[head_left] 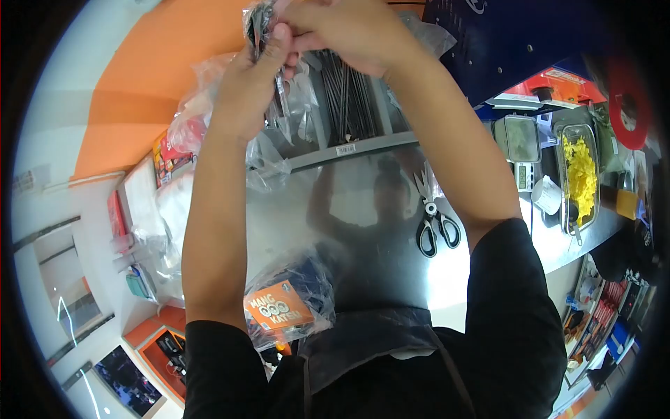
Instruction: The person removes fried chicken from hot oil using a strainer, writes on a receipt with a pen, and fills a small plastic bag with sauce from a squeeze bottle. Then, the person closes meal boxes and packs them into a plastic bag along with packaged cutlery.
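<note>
At the top of the head view, my left hand (262, 80) is closed around a clear plastic-wrapped bundle (258, 24) of dark and metallic things, perhaps utensils. My right hand (328, 31) meets it there, fingers bent against the bundle's wrap. Shiny thin ends (280, 105) hang below my left hand. Beneath my hands a grey divided tray (314, 155) holds many long dark sticks (345, 98) and clear plastic bags (303, 91). Scissors (431, 209) with black and white handles lie on the steel counter (293, 209).
A plastic-wrapped packet with an orange label (279, 306) lies near my body. Right of my right arm stand a glass dish of yellow food (581, 174), a lidded container (518, 138) and a white cup (546, 195). A dark blue box (516, 42) stands at the upper right.
</note>
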{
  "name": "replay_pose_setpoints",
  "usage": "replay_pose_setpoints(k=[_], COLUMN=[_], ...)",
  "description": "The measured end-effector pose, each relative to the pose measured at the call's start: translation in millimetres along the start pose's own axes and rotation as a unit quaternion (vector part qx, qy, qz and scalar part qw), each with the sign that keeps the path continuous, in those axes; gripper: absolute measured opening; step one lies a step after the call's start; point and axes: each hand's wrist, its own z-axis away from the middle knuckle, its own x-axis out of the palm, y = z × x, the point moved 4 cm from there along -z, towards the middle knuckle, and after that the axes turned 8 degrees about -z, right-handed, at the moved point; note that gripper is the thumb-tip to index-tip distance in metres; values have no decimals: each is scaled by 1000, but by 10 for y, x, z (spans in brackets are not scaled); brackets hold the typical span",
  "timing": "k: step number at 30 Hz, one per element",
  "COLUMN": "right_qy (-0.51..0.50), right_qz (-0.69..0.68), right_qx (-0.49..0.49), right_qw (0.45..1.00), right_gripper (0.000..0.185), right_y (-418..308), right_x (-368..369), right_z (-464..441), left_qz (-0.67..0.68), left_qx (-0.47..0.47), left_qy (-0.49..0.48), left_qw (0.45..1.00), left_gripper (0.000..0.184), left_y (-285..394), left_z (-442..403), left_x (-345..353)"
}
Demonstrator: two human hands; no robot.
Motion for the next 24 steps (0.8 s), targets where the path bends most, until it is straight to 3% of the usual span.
replay_pose_setpoints(k=[2, 3, 5, 8, 9, 10, 11, 12, 13, 14, 16, 18, 19, 20, 21, 22, 24], right_qy=[79, 73, 131, 160, 155, 87, 95, 120, 147, 183, 228, 161, 176, 176, 141, 105, 121], right_qz=[-205, -205, 77, -34, -15, 16, 127, 76, 174, 132, 84, 121, 130, 135, 104, 73, 94], right_qx=[17, 17, 117, 40, 36, -41, -49, -164, -163, -117, -87, -107, -146, -154, -87, -19, -51], right_qw=[976, 976, 982, 986, 987, 995, 986, 976, 960, 967, 966, 974, 965, 963, 981, 992, 987], right_gripper=[51, 51, 24, 24, 25, 31, 38, 47, 55, 55, 55, 48, 34, 34, 30, 25, 22], right_y=[276, 462, 916, 974, 955, 954, 820, 997, 873, 771, 645, 548, 453, 379, 362, 365, 342], right_x=[-232, -330, -550, -96, 131, 356, 573, 807, 912, 998, 1072, 1215, 1274, 1310, 1332, 1393, 1500], right_z=[-99, -90, 7, 451, 641, 805, 1050, 1206, 1456, 1675, 1994, 2250, 2395, 2523, 2620, 2720, 2954], left_qz=[131, 130, 310, 335, 353, 327, 310, 429, 330, 343, 316, 292, 292, 334, 370, 368, 226], left_qx=[-91, -89, -60, -74, -50, -55, -66, -63, -103, -98, -81, -71, -63, -72, -81, -72, -80], left_qy=[-25, -20, -123, -34, -40, 21, 58, -203, -35, -10, -28, -1, -3, -99, -195, -198, -88], left_qw=[987, 987, 941, 939, 934, 943, 947, 878, 938, 934, 945, 954, 954, 935, 905, 906, 967], left_gripper=[41, 41, 39, 45, 46, 47, 47, 51, 56, 59, 59, 59, 59, 57, 56, 56, 50], left_y=[-61, -86, -127, -122, -108, -32, 23, -286, -340, -173, 110, 66, 52, 51, 87, 156, 256], left_z=[87, 145, 309, 606, 705, 829, 955, 1002, 1104, 1262, 1577, 1868, 2018, 2166, 2305, 2439, 2758], left_x=[-161, -265, -327, -310, -268, -181, -8, -56, 18, 206, 427, 432, 392, 418, 443, 444, 470])
